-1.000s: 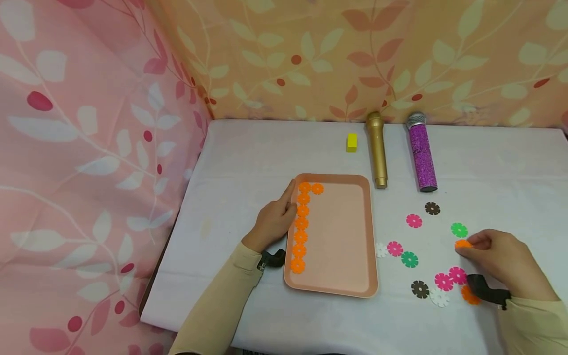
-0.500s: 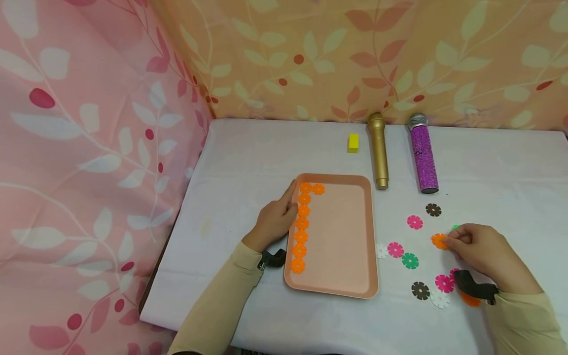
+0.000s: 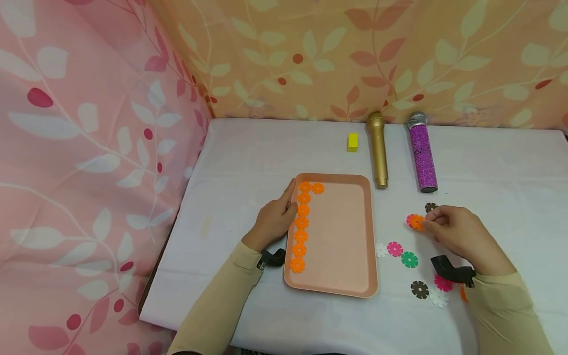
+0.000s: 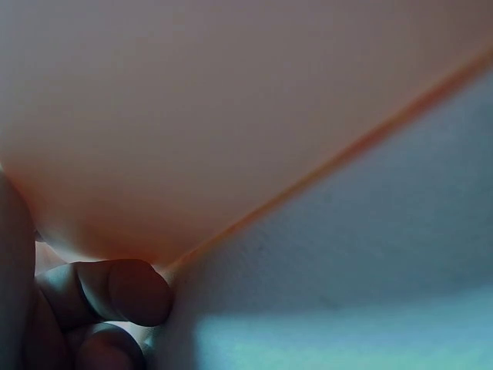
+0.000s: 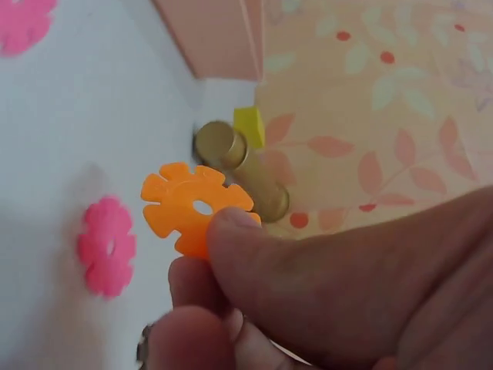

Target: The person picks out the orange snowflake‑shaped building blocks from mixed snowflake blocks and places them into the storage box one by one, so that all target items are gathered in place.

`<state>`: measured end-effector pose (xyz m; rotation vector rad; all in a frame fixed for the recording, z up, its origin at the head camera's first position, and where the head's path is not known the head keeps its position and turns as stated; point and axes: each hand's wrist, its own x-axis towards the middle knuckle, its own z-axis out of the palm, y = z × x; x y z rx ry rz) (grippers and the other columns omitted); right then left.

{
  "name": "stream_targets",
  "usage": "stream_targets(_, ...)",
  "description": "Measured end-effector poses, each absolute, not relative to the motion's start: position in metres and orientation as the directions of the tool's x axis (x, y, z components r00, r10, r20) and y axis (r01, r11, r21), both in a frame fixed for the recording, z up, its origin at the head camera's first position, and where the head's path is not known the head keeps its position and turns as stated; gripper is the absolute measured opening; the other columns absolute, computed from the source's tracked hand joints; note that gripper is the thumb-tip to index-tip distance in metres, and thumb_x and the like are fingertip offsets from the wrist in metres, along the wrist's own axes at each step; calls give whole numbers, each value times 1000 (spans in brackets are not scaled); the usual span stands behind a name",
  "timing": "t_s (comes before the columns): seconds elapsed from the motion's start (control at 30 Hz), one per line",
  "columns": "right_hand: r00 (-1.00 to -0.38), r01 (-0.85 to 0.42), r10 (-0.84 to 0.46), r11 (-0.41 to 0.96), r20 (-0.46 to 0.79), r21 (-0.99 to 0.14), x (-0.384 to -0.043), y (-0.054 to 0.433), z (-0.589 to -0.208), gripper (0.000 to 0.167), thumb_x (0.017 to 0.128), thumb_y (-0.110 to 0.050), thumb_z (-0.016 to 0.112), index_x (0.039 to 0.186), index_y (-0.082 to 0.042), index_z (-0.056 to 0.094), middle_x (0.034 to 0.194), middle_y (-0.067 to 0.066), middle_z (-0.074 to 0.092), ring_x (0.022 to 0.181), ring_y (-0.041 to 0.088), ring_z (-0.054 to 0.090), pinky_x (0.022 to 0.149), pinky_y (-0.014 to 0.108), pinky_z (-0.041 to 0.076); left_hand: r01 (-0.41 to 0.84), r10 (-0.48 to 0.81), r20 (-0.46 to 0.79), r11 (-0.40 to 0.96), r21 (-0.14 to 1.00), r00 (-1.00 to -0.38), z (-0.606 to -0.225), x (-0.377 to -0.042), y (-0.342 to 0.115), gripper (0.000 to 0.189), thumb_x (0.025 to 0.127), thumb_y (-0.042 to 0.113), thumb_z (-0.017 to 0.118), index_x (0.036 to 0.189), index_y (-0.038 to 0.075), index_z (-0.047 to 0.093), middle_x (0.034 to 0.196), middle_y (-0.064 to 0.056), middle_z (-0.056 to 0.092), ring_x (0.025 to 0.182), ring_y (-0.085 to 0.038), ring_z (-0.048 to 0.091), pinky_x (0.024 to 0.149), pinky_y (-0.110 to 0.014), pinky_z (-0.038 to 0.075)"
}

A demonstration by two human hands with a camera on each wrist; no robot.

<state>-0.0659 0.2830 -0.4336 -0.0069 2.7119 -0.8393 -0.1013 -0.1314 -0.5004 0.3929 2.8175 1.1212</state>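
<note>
My right hand [image 3: 459,234] pinches an orange snowflake disc [image 5: 181,202] between thumb and fingers, raised over the table. In the head view the disc overlaps a pink disc, which shows apart from it in the right wrist view [image 5: 108,247]. My left hand [image 3: 275,219] grips the left side of the peach tray [image 3: 330,291], thumb at the rim and index finger pointing along it; curled fingers [image 4: 139,293] show against its outside edge. Inside the tray, orange discs [image 3: 301,223] form a column along the left wall, with one more orange disc [image 3: 317,189] beside the top one.
Loose discs lie right of the tray, among them a pink disc [image 3: 394,249], a green disc [image 3: 409,260], a dark brown disc [image 3: 419,289] and a white disc [image 3: 439,298]. Behind stand a yellow block [image 3: 352,142], a gold microphone [image 3: 378,150] and a purple microphone [image 3: 423,155].
My right hand has carried the orange disc left and away from me, from beside the light green disc to above a pink one. The left hand and the tray have stayed put.
</note>
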Motion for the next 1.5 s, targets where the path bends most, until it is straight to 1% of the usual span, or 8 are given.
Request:
stream_targets(0.17,-958,71,-103,818,-267,-571,-77,262,-426,25,99,-20,67,103,5,66,87,12,68,75,24,56,60,34,45,213,270,24,697,685,-962,-499,-101,-132,64,109,26,41,170,21,22,59,7,40,48,-9,26,48,-28,22)
stream_targets(0.5,-962,34,-143,786,-234,-617,-96,225,-417,23,99,-21,70,102,2,69,89,13,68,74,23,55,58,34,44,203,263,16,703,682,-965,-497,-102,-131,65,109,26,42,170,22,22,59,6,40,48,-10,27,49,-28,22)
stream_targets(0.7,-968,-19,-172,773,-180,-634,-102,204,-412,19,98,-19,71,98,-1,70,87,11,67,73,23,54,58,33,44,203,265,13,708,676,-964,-498,-103,-129,65,109,26,41,170,22,20,58,6,40,48,-10,25,49,-29,22)
stream_targets(0.83,-971,-35,-180,757,-156,-652,-106,191,-410,18,98,-19,70,98,0,71,90,12,69,73,23,55,57,33,44,201,266,8,709,676,-964,-498,-102,-129,65,109,26,41,170,23,19,58,6,40,48,-10,25,49,-28,21)
stream_targets(1.13,-967,-48,-208,723,-150,-689,-113,167,-412,16,97,-17,69,96,-1,70,90,13,69,75,23,58,64,33,47,192,260,3,707,681,-966,-496,-100,-129,65,109,27,41,170,23,21,58,6,39,48,-11,25,49,-29,21)
stream_targets(1.33,-958,-77,-251,687,-137,-722,-119,151,-423,12,95,-13,72,94,-1,73,88,11,72,74,20,58,68,33,48,187,263,-6,703,686,-965,-497,-100,-129,65,108,29,41,170,22,21,59,6,40,49,-11,27,49,-29,22)
stream_targets(1.5,-956,-90,-266,673,-126,-735,-125,138,-434,12,95,-13,74,93,-2,73,90,11,70,78,23,58,72,34,48,189,254,3,709,679,-967,-497,-100,-131,65,108,28,42,170,22,23,60,6,40,49,-12,28,50,-29,23)
